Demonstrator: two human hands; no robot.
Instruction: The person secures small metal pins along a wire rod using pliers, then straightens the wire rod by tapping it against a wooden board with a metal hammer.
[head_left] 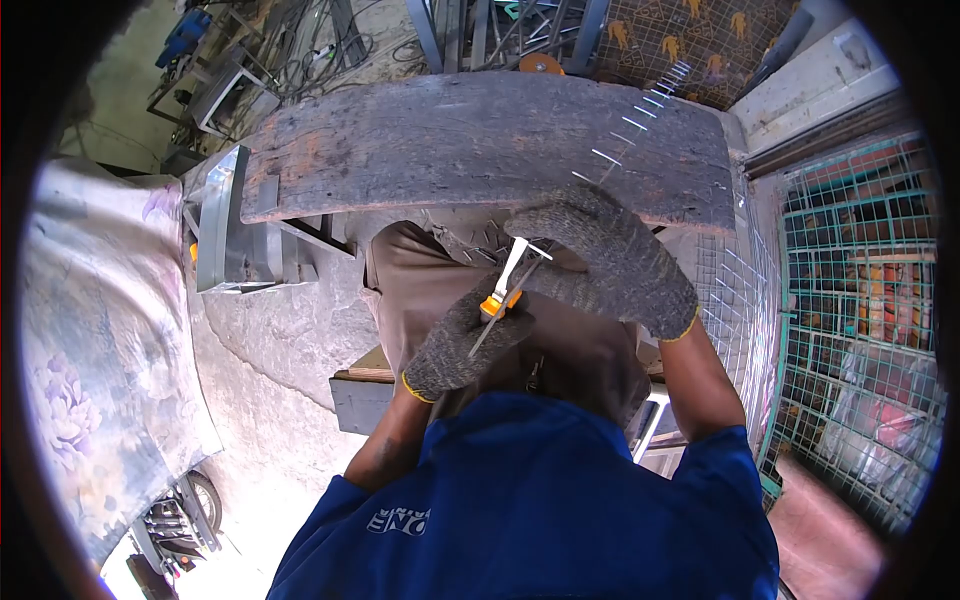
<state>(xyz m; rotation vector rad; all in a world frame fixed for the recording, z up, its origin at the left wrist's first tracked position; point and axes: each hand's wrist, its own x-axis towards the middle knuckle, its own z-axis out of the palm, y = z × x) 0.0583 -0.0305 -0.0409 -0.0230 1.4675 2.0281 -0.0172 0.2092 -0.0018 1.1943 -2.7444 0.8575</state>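
My left hand [462,345], in a grey knit glove, is closed around an orange-handled tool with a flat pale blade [515,262], its exact kind unclear. The blade points up and away, beside a thin metal rod with short crossbars [628,122]. That rod slants from above my left glove, past my right hand and over the bench to the far right. My right hand [610,245], gloved the same way, is closed around the rod; its fingertips are partly hidden. One crossbar lies close to the blade's tip. Both hands are above my lap.
A worn wooden bench [480,135] spans the space ahead. Grey metal profiles [225,225] stand at its left end. A green wire-mesh cage [860,300] is on the right, with a patterned cloth [110,350] on the left. An orange disc [541,64] sits behind the bench.
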